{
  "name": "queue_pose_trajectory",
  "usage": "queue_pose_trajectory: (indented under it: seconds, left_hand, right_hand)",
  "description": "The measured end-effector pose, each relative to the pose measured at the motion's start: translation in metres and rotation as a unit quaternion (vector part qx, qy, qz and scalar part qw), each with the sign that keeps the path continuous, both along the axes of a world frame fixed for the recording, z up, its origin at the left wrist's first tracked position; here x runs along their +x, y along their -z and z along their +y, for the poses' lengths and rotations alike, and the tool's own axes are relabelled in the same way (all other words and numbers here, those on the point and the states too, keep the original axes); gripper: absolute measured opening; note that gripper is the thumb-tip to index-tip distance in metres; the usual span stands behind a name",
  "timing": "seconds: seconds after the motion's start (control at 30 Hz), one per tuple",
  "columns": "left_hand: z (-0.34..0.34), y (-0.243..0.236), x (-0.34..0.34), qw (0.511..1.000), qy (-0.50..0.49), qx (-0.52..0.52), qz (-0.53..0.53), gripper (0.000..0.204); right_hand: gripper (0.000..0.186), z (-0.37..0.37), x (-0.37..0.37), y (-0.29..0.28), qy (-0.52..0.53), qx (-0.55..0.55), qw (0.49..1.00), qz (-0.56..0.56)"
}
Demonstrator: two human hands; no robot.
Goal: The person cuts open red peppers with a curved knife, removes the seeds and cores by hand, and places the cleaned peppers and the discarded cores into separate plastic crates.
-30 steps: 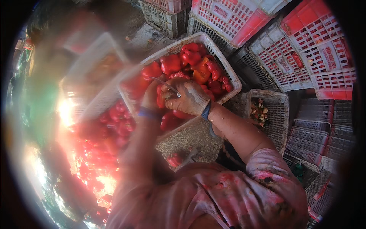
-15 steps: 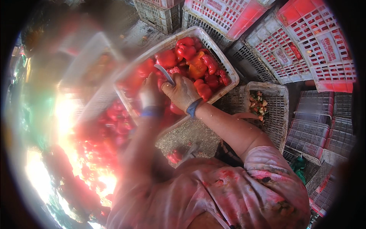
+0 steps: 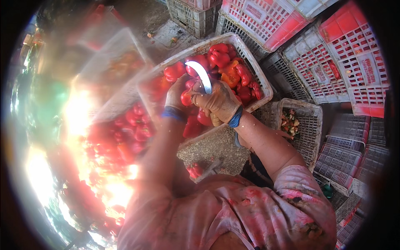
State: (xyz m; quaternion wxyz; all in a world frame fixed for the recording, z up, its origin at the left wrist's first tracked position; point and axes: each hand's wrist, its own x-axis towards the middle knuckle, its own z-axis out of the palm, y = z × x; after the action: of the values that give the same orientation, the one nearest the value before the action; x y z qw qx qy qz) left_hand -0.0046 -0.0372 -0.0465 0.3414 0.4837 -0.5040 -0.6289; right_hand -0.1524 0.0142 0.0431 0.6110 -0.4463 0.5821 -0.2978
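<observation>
Dressed, at the near edge, in a stained floral shirt (image 3: 258, 202). Passing the right forearm close by a slatted crate (image 3: 309, 129) holding mixed scraps (image 3: 289, 123). Gripping a curved knife (image 3: 200, 71) in the right hand (image 3: 216, 102), with fingers folded around its base and blade arching up and leftward. Cupping the left hand (image 3: 176, 92) just beside, against a red pepper (image 3: 186, 98); cannot tell how far closed. Working over a pale crate (image 3: 255, 64) heaped with peppers (image 3: 219, 56). Facing, farther off, stacked pink-and-white crates (image 3: 354, 68) with red showing through slots.
</observation>
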Motion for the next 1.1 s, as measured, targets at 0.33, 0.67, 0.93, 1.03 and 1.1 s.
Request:
queue_pose_trajectory:
  seconds: [0.33, 0.67, 0.93, 1.03, 1.1]
  left_hand:
    - [0.005, 0.0, -0.044, 0.986, -0.053, -0.137, -0.076, 0.032]
    - [0.018, 0.033, -0.183, 0.853, 0.172, -0.405, -0.281, 0.035]
    - [0.043, 0.147, -0.236, 0.829, 0.201, -0.483, -0.197, 0.028]
    - [0.035, 0.199, -0.24, 0.958, 0.187, -0.217, -0.023, 0.029]
    - [0.039, 0.203, -0.251, 0.954, 0.225, -0.188, -0.064, 0.035]
  right_hand:
    - [0.02, -0.007, -0.067, -0.027, 0.216, -0.204, 0.952, -0.075]
    - [0.021, 0.028, -0.159, -0.039, 0.411, -0.362, 0.828, 0.117]
    - [0.022, 0.026, -0.164, -0.041, 0.446, -0.326, 0.829, 0.083]
    - [0.022, 0.022, -0.163, -0.044, 0.448, -0.328, 0.831, 0.046]
    - [0.021, 0.024, -0.168, -0.043, 0.456, -0.327, 0.827, 0.036]
